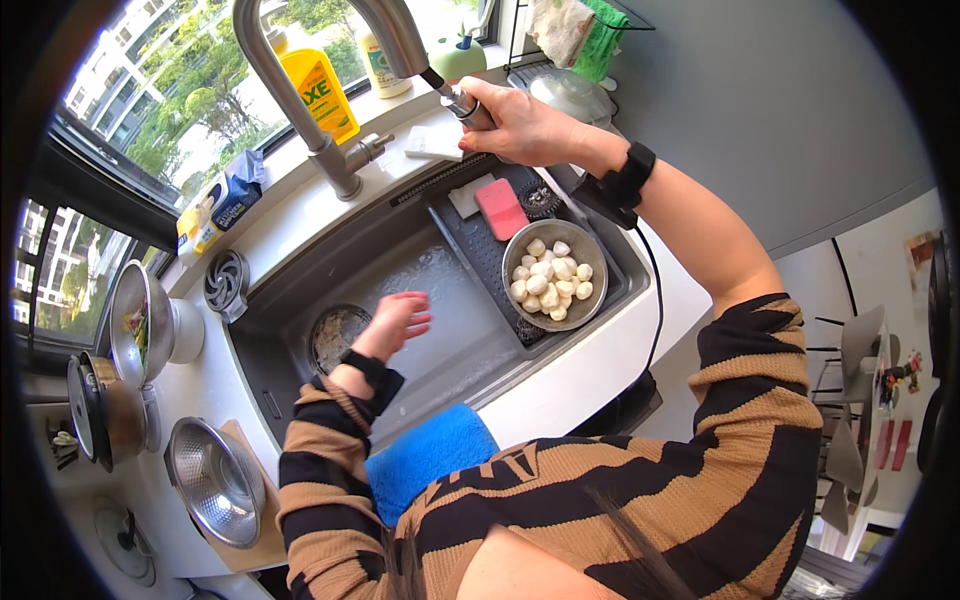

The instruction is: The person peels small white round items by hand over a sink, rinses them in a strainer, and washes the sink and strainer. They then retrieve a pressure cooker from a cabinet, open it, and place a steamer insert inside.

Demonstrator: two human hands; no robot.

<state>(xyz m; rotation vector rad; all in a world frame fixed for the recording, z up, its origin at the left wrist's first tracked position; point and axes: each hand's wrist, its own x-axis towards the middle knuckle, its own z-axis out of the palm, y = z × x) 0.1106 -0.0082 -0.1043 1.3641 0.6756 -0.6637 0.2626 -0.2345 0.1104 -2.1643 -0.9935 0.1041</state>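
My right hand [529, 124] grips the pull-out spray head [475, 112] of the kitchen faucet [296, 82], drawn out from its curved spout with a short stretch of dark hose showing. Over the grey sink basin [450, 300] hovers my left hand [394, 322], its fingers apart and holding nothing. Wet streaks cover the basin floor. Beside that hand, the round drain [337, 339] contains pale scraps. A metal bowl [512, 300] of peeled white round vegetables [551, 274] stands on the perforated tray [480, 247] at the sink's right, near a pink sponge [501, 209].
A yellow detergent bottle [322, 94] and a pump bottle [384, 67] line the windowsill. A blue towel [431, 461] drapes the sink's front edge. Left of the sink are a metal colander [216, 480], a steel bowl [142, 322] and a pot [124, 420].
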